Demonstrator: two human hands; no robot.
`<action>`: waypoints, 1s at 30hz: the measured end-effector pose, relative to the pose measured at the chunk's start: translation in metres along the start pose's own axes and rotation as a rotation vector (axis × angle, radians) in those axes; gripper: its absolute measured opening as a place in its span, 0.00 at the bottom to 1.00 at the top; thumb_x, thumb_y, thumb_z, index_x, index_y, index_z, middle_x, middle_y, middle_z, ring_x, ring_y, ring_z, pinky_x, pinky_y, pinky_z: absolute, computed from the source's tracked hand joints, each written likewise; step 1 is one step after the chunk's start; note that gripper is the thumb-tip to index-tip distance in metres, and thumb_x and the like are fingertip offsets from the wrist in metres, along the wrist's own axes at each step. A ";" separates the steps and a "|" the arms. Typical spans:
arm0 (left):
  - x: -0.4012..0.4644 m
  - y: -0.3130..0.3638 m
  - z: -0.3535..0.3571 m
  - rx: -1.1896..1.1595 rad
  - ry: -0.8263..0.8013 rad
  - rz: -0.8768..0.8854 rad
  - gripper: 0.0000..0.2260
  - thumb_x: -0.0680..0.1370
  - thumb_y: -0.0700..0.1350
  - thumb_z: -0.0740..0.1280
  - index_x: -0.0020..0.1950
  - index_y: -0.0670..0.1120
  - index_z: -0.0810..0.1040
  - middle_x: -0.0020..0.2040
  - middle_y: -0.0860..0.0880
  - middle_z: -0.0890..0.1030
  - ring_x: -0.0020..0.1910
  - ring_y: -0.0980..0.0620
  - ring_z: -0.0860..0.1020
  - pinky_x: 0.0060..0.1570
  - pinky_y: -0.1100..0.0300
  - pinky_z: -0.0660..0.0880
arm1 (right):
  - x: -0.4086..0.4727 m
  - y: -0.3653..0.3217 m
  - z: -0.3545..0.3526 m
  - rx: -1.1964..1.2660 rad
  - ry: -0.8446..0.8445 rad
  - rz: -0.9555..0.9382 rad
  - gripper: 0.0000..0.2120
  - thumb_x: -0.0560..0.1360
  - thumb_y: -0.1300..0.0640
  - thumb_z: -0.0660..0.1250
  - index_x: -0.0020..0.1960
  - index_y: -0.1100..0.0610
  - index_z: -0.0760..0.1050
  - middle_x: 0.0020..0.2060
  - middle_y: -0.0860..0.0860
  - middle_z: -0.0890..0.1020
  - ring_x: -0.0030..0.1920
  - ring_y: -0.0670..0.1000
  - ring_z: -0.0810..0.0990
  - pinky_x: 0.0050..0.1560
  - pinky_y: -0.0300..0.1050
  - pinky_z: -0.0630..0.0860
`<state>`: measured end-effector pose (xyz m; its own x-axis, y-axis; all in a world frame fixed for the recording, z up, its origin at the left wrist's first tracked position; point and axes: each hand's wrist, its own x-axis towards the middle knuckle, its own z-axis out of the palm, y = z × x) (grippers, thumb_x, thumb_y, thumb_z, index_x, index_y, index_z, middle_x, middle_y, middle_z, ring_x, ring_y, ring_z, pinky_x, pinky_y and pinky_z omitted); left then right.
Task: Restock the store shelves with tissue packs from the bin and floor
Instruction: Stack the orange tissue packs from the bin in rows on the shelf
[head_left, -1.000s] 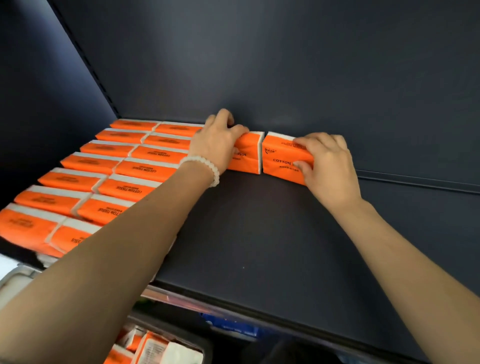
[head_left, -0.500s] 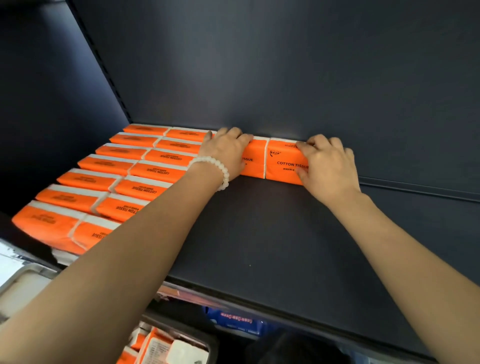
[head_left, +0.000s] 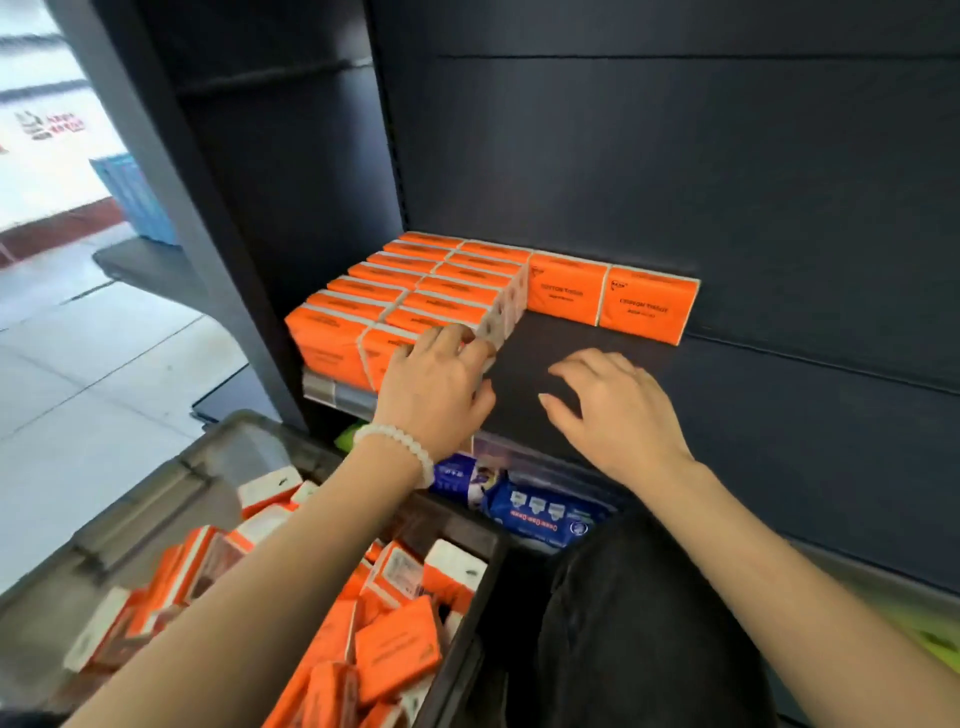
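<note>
Your view takes in a dark matte metal shelf (head_left: 597, 374) at centre frame, with its dark back panel (head_left: 675, 156) filling the upper right. Below the shelf lip, at lower centre, blue plastic-wrapped packets (head_left: 540, 512) lie on the tier beneath, and a dark trouser leg (head_left: 623, 623) sits under your right forearm. Pale floor tiles (head_left: 78, 338) spread down the left edge.

Two rows of glossy orange rectangular tissue packs (head_left: 410, 291) with white edges run from the shelf's back to its front lip at centre left, packed side against side. Two more orange tissue packs standing against the back panel (head_left: 608, 301) touch each other, right of those rows.

Your left hand (head_left: 441, 384), with a white bead bracelet (head_left: 400, 441) at the wrist, lies with relaxed fingers over the front pack of the right-hand row; whether it presses or only touches, you cannot tell. Your right hand (head_left: 618, 410) hangs released above the bare shelf, fingers spread and gripping nothing, well short of the two back packs.

A grey plastic bin (head_left: 208, 467) fills the lower left, heaped with loose orange-and-white tissue packs (head_left: 395, 644) lying at all angles
</note>
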<state>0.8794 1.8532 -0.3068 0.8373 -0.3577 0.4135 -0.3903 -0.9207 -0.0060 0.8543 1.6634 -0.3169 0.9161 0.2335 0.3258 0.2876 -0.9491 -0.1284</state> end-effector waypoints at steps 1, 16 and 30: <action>-0.010 -0.002 0.001 -0.013 0.009 -0.011 0.15 0.73 0.49 0.60 0.55 0.46 0.78 0.52 0.45 0.78 0.52 0.42 0.76 0.45 0.49 0.74 | -0.002 -0.002 0.002 0.008 0.006 0.011 0.20 0.78 0.46 0.59 0.66 0.54 0.72 0.61 0.50 0.75 0.61 0.54 0.72 0.58 0.50 0.68; -0.232 -0.085 0.019 -0.008 -0.271 -0.501 0.18 0.77 0.52 0.61 0.66 0.50 0.71 0.64 0.48 0.73 0.65 0.46 0.70 0.57 0.51 0.72 | -0.043 -0.130 0.090 0.131 -0.303 -0.189 0.19 0.79 0.44 0.57 0.66 0.52 0.71 0.62 0.48 0.74 0.63 0.50 0.71 0.60 0.47 0.69; -0.307 -0.158 0.064 -0.047 -0.374 -0.952 0.18 0.77 0.55 0.62 0.66 0.50 0.72 0.64 0.49 0.73 0.63 0.48 0.71 0.56 0.52 0.72 | 0.000 -0.209 0.178 0.225 -0.503 -0.322 0.20 0.77 0.44 0.61 0.65 0.52 0.70 0.60 0.49 0.74 0.60 0.51 0.73 0.56 0.46 0.70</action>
<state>0.7083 2.0983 -0.4913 0.8702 0.4858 -0.0824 0.4914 -0.8439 0.2152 0.8438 1.8998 -0.4565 0.7776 0.6221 -0.0913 0.5719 -0.7601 -0.3086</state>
